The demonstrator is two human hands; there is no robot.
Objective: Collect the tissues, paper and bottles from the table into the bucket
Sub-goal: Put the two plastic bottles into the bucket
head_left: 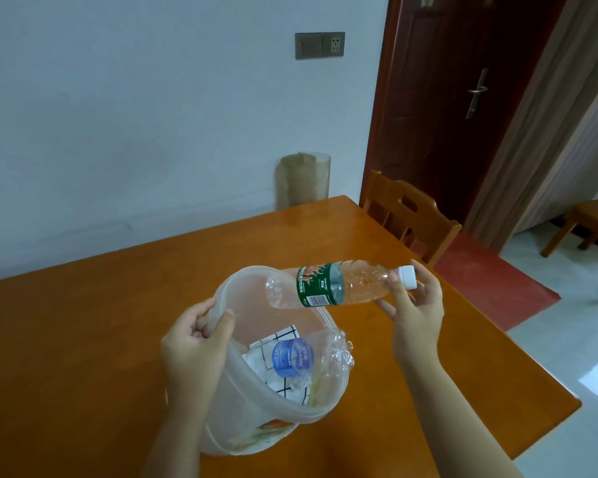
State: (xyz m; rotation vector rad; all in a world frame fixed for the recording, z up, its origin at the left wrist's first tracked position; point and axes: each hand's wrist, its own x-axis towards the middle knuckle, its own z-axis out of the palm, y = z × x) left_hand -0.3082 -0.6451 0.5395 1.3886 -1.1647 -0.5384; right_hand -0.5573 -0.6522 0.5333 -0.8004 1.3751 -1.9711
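A translucent white bucket [242,384] is tilted toward me over the orange wooden table [83,322]. My left hand [194,343] grips its rim on the left side. My right hand [416,305] holds an empty clear bottle with a green label [328,286] by its white-capped neck, lying sideways with its base over the bucket's far rim. Inside the bucket lie a clear bottle with a blue label [297,357], crumpled white tissue [290,382] and checked paper [283,334].
A wooden chair [408,215] stands at the table's far right corner, before a dark red door [463,98]. A roll of clear plastic sheet [302,179] leans against the wall behind the table. Tiled floor and another chair [587,222] lie to the right.
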